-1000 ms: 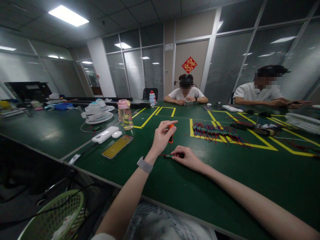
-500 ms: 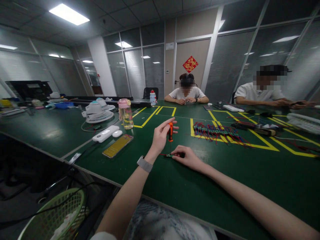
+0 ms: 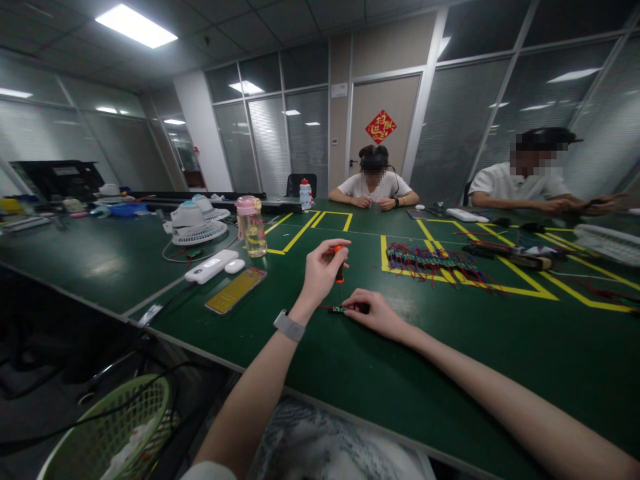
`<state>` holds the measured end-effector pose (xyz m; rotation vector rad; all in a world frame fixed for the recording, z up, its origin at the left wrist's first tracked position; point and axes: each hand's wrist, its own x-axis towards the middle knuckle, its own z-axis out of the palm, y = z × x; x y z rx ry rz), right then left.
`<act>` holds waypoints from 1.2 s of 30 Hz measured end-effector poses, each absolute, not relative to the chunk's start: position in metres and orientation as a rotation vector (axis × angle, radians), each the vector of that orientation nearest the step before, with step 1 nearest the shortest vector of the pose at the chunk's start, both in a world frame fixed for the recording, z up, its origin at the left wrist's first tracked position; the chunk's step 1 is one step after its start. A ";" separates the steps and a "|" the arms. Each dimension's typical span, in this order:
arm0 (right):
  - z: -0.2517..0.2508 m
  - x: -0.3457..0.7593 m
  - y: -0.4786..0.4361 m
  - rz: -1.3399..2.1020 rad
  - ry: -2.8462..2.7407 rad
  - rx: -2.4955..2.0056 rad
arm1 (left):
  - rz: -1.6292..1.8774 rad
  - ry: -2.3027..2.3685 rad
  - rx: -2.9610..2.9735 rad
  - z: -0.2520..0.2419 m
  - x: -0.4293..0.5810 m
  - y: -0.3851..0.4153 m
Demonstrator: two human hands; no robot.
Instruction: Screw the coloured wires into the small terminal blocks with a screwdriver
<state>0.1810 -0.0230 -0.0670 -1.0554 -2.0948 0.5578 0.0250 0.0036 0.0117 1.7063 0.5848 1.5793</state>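
Note:
My left hand [image 3: 321, 270] is closed round the handle of an orange and black screwdriver [image 3: 340, 274]. The screwdriver stands upright, its thin shaft pointing down at a small green circuit board [image 3: 339, 309]. Whether the tip sits in a screw is too small to tell. My right hand [image 3: 373, 313] pinches the right end of that board against the green table [image 3: 400, 387], its fingertips hiding that end. A red wire leads off the board's left side. To the right lies a row of several similar boards with red and blue wires [image 3: 430, 259].
Left of my hands lie a phone [image 3: 236, 291], a white power bank [image 3: 211, 267], a pink-lided bottle [image 3: 251, 227] and a white fan [image 3: 197, 223]. A green basket [image 3: 107, 413] stands below the table edge. Two people sit across the table.
My left fingers, stretched out past the screwdriver handle before, have curled in round it. My right hand stays on the board with hardly any movement.

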 end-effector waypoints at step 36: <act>-0.067 0.181 -0.023 0.545 -2.096 -1.062 | 1.583 0.536 1.657 0.011 0.027 0.003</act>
